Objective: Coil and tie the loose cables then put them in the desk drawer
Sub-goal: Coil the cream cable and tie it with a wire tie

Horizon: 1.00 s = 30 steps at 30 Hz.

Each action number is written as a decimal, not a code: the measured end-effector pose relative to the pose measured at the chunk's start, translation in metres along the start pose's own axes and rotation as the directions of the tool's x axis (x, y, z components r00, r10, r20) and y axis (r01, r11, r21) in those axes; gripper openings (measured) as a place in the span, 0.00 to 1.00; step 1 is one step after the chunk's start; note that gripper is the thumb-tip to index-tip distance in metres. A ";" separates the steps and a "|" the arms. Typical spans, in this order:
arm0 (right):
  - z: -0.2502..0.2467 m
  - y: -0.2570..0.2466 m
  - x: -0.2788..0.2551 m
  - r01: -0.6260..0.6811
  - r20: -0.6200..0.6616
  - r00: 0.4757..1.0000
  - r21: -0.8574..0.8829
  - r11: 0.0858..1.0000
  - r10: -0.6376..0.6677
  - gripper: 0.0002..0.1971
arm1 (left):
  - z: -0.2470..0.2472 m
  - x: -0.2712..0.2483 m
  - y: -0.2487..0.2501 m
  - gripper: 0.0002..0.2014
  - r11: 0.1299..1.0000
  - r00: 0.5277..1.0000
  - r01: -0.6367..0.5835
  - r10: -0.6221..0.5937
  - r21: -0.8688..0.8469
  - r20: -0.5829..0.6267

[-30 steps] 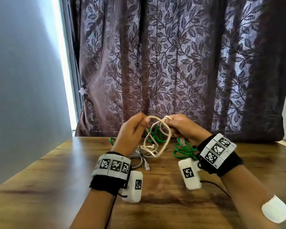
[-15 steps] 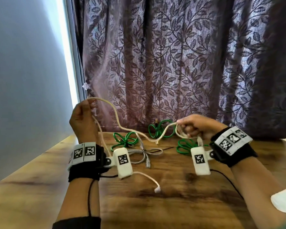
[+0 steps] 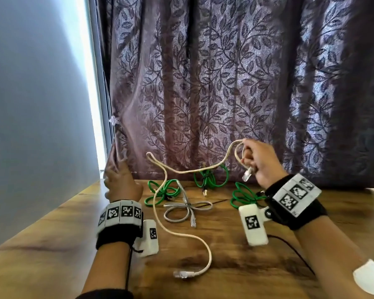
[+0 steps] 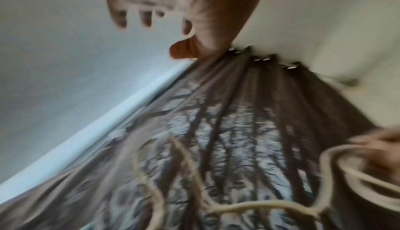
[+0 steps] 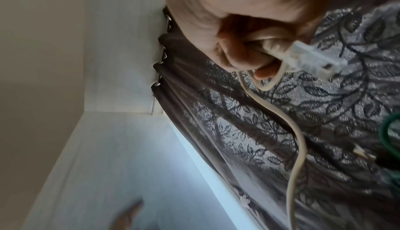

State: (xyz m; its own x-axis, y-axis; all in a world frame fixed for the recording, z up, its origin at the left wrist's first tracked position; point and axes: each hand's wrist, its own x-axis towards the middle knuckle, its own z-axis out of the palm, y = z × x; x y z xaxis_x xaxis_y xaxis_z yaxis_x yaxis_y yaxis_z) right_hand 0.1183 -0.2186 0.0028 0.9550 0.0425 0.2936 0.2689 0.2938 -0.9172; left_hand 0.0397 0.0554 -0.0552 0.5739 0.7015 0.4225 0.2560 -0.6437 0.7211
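A cream network cable (image 3: 160, 214) hangs from my right hand (image 3: 253, 160), which grips a small loop of it with one clear plug (image 3: 247, 175) sticking out below the fist. The cable sags left across the air, bends down, and trails over the wooden desk (image 3: 52, 244); its other plug (image 3: 181, 274) lies near the front. In the right wrist view my right hand (image 5: 249, 54) curls round the cream cable (image 5: 299, 131). My left hand (image 3: 119, 171) is raised at the left, fingers spread, holding nothing. The left wrist view shows my empty left hand (image 4: 158, 35) above the blurred cream cable (image 4: 238, 206).
Three tied green cable coils (image 3: 162, 190) (image 3: 209, 176) (image 3: 242, 195) and a tied grey cable (image 3: 188, 209) lie at the back of the desk. A leaf-patterned curtain (image 3: 225, 83) hangs right behind. A grey wall (image 3: 30, 104) closes the left side. No drawer is in view.
One second ago both hands held the cream cable in a coil. It has come undone; my left hand has let go and dropped lower, and my right hand has risen with its end.
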 end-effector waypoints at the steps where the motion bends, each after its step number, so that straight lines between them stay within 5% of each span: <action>1: 0.006 0.004 -0.003 0.000 -0.009 1.000 -0.053 0.999 0.000 0.14 | -0.004 -0.006 0.009 0.39 0.997 0.995 -0.048 0.043 -0.054 -0.093; 2: 0.010 0.007 -0.005 -0.007 -0.014 1.000 -0.074 0.997 0.006 0.15 | -0.008 -0.013 0.020 0.39 0.982 0.961 -0.156 0.127 -0.102 -0.244; 4: 0.017 0.011 -0.008 -0.048 -0.007 0.999 -0.085 0.995 0.048 0.16 | -0.007 -0.032 0.048 0.33 0.870 0.770 -0.486 0.382 -0.081 -0.511; 6: 0.023 0.013 -0.010 -0.120 0.046 0.991 -0.076 0.990 0.124 0.15 | 0.009 -0.055 0.074 0.26 0.660 0.580 -0.751 0.670 0.015 -0.465; 7: 0.025 0.012 -0.011 -0.162 0.108 0.980 -0.057 0.985 0.168 0.15 | 0.020 -0.065 0.081 0.26 0.609 0.561 -0.793 0.747 0.028 -0.356; 9: 0.029 0.008 -0.016 -0.283 0.320 0.908 -0.009 0.959 0.271 0.16 | 0.039 -0.070 0.080 0.25 0.661 0.651 -0.750 0.743 0.013 -0.156; 11: 0.031 0.000 -0.024 -0.442 0.539 0.765 0.040 0.896 0.353 0.14 | 0.045 -0.063 0.070 0.20 0.772 0.772 -0.636 0.635 -0.018 -0.022; 14: 0.037 -0.008 -0.039 -0.560 0.722 0.613 0.109 0.822 0.322 0.10 | 0.042 -0.053 0.059 0.08 0.826 0.834 -0.528 0.548 -0.196 0.064; 16: 0.044 -0.007 -0.048 -0.562 0.761 0.600 0.179 0.807 0.248 0.08 | 0.038 -0.056 0.061 0.16 0.813 0.824 -0.489 0.550 -0.317 0.139; 19: 0.053 -0.005 -0.049 -0.490 0.672 0.730 0.386 0.781 0.125 0.06 | 0.040 -0.066 0.070 0.24 0.803 0.781 -0.509 0.582 -0.309 0.226; 22: 0.051 -0.003 -0.035 -0.222 0.419 0.908 0.500 0.837 -0.009 0.10 | 0.049 -0.077 0.076 0.14 0.764 0.668 -0.632 0.621 -0.128 0.409; 25: 0.048 0.011 -0.024 0.026 0.233 0.966 0.335 0.942 -0.110 0.14 | 0.054 -0.085 0.082 0.16 0.688 0.574 -0.719 0.665 -0.093 0.478; 28: 0.052 0.035 -0.025 0.381 0.309 0.890 -0.100 0.919 -0.335 0.10 | 0.048 -0.088 0.085 0.17 0.585 0.577 -0.797 0.664 0.151 0.476; 29: 0.050 0.042 -0.025 0.576 0.395 0.803 -0.318 0.753 -0.447 0.09 | 0.045 -0.086 0.082 0.15 0.533 0.588 -0.806 0.669 0.258 0.456; 30: 0.046 0.046 -0.023 0.714 0.503 0.700 -0.497 0.493 -0.507 0.11 | 0.040 -0.084 0.079 0.12 0.503 0.603 -0.798 0.670 0.332 0.433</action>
State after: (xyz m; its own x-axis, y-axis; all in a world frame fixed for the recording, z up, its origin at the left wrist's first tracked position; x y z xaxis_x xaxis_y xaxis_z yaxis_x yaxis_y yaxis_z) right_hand 0.1035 -0.1619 -0.0340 0.4696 0.3610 0.8057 0.8766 -0.2992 -0.3768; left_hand 0.0428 -0.0664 -0.0554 0.8541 -0.1408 0.5006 -0.0709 -0.9852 -0.1562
